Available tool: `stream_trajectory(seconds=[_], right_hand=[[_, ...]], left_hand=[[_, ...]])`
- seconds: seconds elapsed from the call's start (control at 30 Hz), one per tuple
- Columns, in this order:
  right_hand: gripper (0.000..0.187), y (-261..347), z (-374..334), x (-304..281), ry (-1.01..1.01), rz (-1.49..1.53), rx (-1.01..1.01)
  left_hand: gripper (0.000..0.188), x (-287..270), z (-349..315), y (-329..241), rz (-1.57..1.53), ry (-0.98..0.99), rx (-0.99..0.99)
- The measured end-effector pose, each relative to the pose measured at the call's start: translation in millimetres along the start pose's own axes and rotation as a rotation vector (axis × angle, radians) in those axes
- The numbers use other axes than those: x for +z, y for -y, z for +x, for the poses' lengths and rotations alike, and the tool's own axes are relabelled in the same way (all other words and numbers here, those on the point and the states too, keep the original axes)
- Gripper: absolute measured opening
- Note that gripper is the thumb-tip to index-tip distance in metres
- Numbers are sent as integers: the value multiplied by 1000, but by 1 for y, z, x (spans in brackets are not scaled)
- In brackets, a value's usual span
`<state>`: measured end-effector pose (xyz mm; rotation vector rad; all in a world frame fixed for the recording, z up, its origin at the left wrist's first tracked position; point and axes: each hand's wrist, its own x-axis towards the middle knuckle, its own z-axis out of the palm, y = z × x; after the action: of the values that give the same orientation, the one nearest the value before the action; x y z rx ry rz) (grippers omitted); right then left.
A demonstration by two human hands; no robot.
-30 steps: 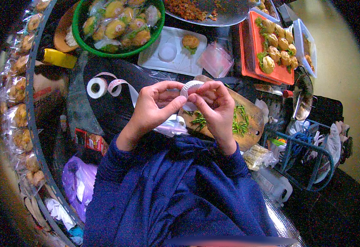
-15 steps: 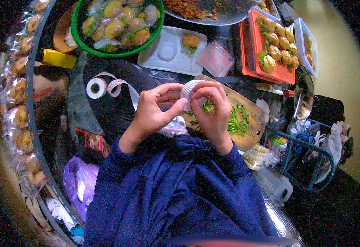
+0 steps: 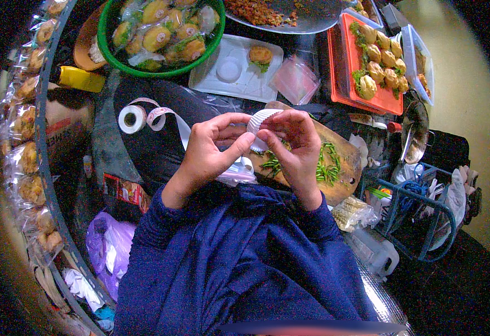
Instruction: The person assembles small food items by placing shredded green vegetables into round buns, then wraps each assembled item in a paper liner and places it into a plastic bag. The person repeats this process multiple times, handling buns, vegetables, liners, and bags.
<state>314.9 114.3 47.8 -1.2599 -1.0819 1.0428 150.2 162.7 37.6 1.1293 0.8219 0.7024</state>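
Note:
A white pleated paper baking cup [image 3: 260, 121] is held between my two hands in front of my chest. The thumb and fingers of my left hand [image 3: 218, 147] grip its left side. My right hand [image 3: 291, 144] pinches its right edge between thumb and fingertips. Below and behind it lies a wooden chopping board [image 3: 343, 154] with cut green chillies or beans [image 3: 329, 165]. Beyond my hands, a white tray [image 3: 200, 78] carries one filled bun [image 3: 260, 54] with a leaf of lettuce and a round white paper cup [image 3: 228, 70].
A green basket [image 3: 102, 45] of wrapped buns stands far left, near a roll of label stickers [image 3: 131, 119]. An orange tray [image 3: 388, 109] of buns sits far right. A pan [image 3: 312, 23] of cooked filling is at the back. A blue-grey basket [image 3: 410, 238] stands at right, a purple bag [image 3: 102, 235] at left.
My right hand has shifted slightly right, its fingers closing along the paper cup's upper right edge. My left hand stays nearly in place.

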Motion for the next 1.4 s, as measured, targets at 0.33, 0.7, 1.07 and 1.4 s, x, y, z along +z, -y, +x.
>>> stream_trajectory(seconds=[0.33,0.7,1.07,1.4], right_hand=[[28,-2,-1,2,-100,-210,5],[23,-10,0,7,-232,-429,-108],[25,11,32,-32,-142,-278,6],[23,-122,117,4,587,-1435,-250]], left_hand=[[35,3,5,2,243,-35,175],[34,0,14,4,280,-45,134],[33,-54,27,1,431,-440,171],[33,-80,6,-15,544,-531,118]])
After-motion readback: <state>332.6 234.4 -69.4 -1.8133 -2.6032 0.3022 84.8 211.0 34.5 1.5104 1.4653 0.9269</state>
